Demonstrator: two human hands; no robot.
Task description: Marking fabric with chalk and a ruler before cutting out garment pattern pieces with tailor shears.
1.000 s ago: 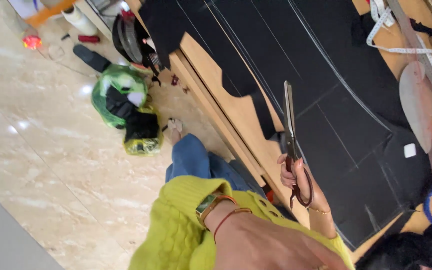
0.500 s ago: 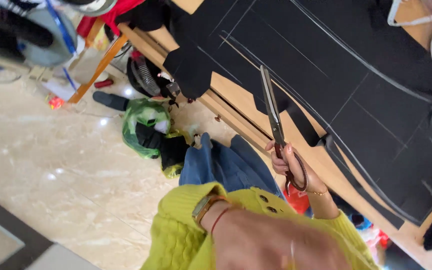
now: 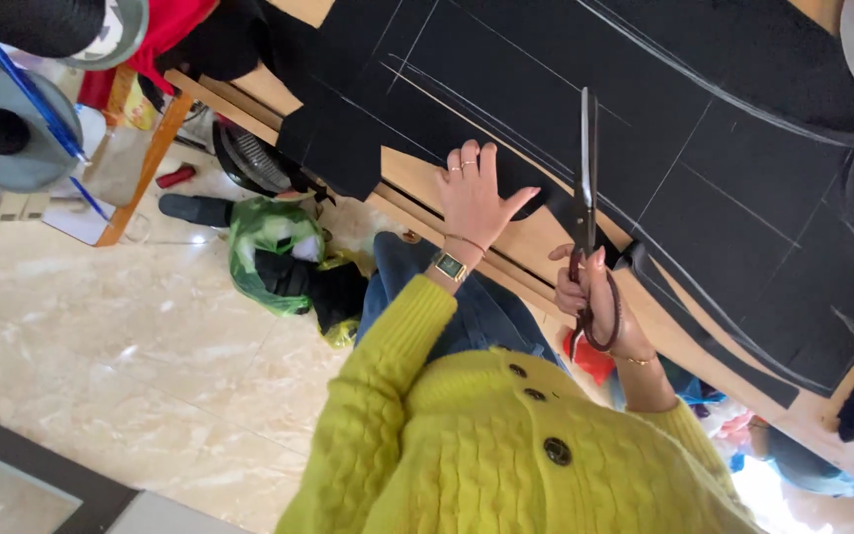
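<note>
Since half a second ago the left hand (image 3: 471, 203) has come forward and now lies flat, fingers spread, on the edge of the black fabric (image 3: 664, 148). The right hand (image 3: 600, 302) grips the handles of the long scissors (image 3: 585, 188), whose closed blades point along the chalk-marked cloth on the wooden surface (image 3: 536, 247). Judging by this, cutting is under way; the next stroke would need the blades opened and aligned with a chalk line while the left hand keeps the fabric from shifting.
</note>
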